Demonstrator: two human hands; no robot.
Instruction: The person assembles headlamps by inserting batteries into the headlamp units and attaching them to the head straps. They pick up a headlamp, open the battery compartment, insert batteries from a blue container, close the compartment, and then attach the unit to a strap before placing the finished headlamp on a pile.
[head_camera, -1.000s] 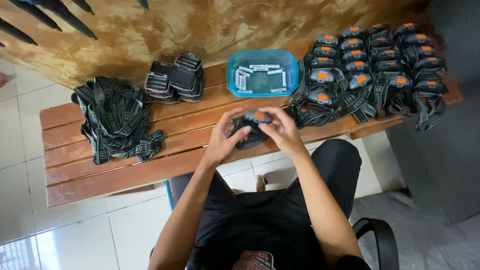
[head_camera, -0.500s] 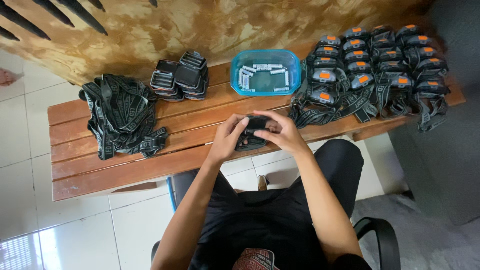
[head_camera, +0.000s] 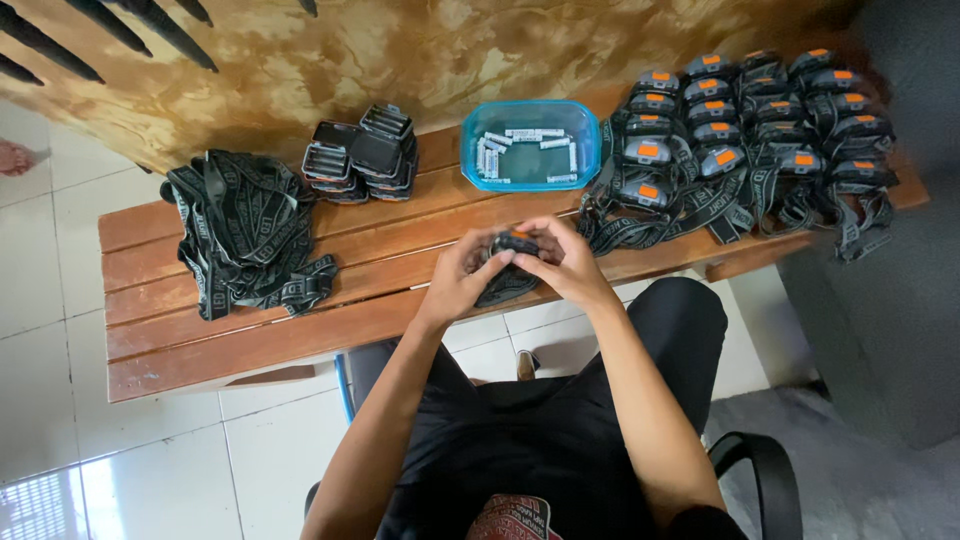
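Headlamp (head_camera: 517, 243), small and dark with an orange spot on top, sits between both hands above the near edge of the table (head_camera: 250, 330). Left hand (head_camera: 462, 280) grasps it from the left side, fingers curled around its body. Right hand (head_camera: 565, 262) grasps it from the right, fingertips resting on its top. A dark strap (head_camera: 503, 288) hangs beneath the hands and lies on the table planks (whether it is attached to the held unit cannot be told).

Surroundings noted:
- Blue plastic tub (head_camera: 531, 145) stands on the table just beyond the hands, holding loose pale cylindrical batteries (head_camera: 520, 137).
- Rows of finished headlamps (head_camera: 745, 125), grey with orange buttons and straps trailing, cover the right end of the table, near the right hand.
- Stack of dark rectangular parts (head_camera: 362, 155) lies left of the tub, apart from it.
- Heap of dark straps (head_camera: 245, 232) lies at the left end, well apart from the hands.

Person is seated in dark clothing; a black chair arm (head_camera: 760, 465) shows at lower right. Floor (head_camera: 120, 470) is pale tile.
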